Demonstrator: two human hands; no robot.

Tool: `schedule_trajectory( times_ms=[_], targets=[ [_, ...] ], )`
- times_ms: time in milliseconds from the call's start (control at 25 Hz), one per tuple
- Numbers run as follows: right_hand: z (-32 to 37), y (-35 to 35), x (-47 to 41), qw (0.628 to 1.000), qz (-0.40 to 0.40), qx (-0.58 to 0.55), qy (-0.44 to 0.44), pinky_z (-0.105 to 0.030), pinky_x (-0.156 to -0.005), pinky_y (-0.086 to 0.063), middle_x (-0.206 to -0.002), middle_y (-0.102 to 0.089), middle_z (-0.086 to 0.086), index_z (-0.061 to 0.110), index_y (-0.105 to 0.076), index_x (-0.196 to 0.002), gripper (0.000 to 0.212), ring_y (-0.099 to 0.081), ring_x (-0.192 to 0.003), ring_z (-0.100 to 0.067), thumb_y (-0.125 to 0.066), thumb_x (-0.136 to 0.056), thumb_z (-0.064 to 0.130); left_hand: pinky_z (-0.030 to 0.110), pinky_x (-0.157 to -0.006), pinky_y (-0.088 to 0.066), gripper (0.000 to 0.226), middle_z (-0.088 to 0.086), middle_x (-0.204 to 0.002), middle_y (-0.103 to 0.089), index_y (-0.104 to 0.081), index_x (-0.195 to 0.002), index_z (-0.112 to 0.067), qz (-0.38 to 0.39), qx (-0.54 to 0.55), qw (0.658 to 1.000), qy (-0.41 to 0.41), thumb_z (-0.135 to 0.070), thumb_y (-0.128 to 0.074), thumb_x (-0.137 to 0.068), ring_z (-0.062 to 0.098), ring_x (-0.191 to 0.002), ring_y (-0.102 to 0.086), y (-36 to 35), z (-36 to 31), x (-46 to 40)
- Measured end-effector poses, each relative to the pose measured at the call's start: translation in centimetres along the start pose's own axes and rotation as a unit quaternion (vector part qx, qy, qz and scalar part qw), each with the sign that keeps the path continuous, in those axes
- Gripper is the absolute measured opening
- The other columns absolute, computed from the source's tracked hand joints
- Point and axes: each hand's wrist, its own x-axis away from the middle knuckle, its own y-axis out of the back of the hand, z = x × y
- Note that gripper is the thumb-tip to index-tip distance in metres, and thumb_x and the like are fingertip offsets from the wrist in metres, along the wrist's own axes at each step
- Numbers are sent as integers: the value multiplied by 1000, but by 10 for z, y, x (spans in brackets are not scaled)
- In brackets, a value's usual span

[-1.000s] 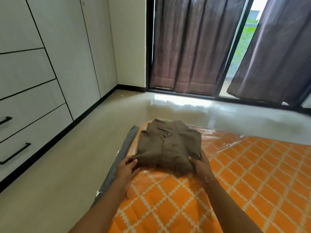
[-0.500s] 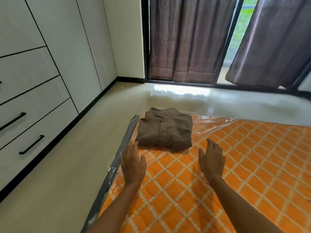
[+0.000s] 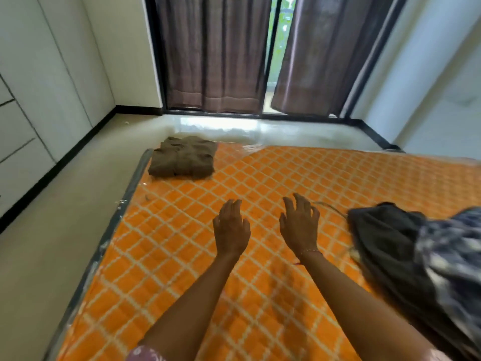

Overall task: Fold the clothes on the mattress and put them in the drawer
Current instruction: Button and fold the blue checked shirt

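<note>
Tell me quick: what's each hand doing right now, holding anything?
Left hand: open, fingers spread, holding nothing.
Right hand: open, holding nothing, beside the dark garment but not touching it.

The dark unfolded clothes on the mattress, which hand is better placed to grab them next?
Probably the right hand: it hovers open just beside the dark clothes pile, while the left hand is farther from it.

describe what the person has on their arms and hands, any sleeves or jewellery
Both forearms are bare, with no sleeves reaching them and no gloves. The right hand has a thin bracelet of small pale beads with a bit of red thread at the wrist. The left hand and its wrist show no jewellery. A scrap of pink patterned cloth shows at the bottom edge.
</note>
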Motion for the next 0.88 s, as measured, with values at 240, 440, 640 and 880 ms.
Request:
schedule_trajectory(
  times_ms=[240, 440, 640, 880],
  targets=[
    [-116, 53, 75, 997, 6, 67, -34, -51, -85, -49, -117, -62, -14, 14, -65, -108, 47, -60, -109, -31, -82, -65, 22, 42, -103, -30, 51, 9, -146, -40, -40, -141, -12, 48, 41, 998, -30, -20, -54, -92, 26, -136, -34, -34, -130, 69],
    [-244, 89, 97, 985, -4, 120, -121, -61, -99, -37, -130, -53, -18, 10, -59, -120, 46, -48, -123, -34, -70, -80, 29, 39, -101, -34, 49, 5, -143, -41, -40, -139, -14, 135, 71, 982, -115, -30, -52, -95, 24, -132, -39, -82, -244, 92],
    [-336, 103, 105, 964, 68, 48, -254, -48, -98, -36, -129, -52, -12, 12, -55, -122, 46, -45, -121, -31, -39, -97, 47, 36, -81, -51, 31, 10, -106, -62, -56, -108, -8, 329, 328, 875, 140, -35, -58, -92, 28, -100, -59, -131, -351, 95],
    [-321, 95, 96, 965, -32, -98, -241, -41, -87, -32, -104, -58, -7, 11, -57, -100, 20, -54, -99, -27, -38, -100, 19, 25, -47, -22, 45, 4, -52, -31, -35, -55, -12, 200, 313, 924, 94, -16, -48, -97, 14, -48, -28, -115, -355, 84]
  ],
)
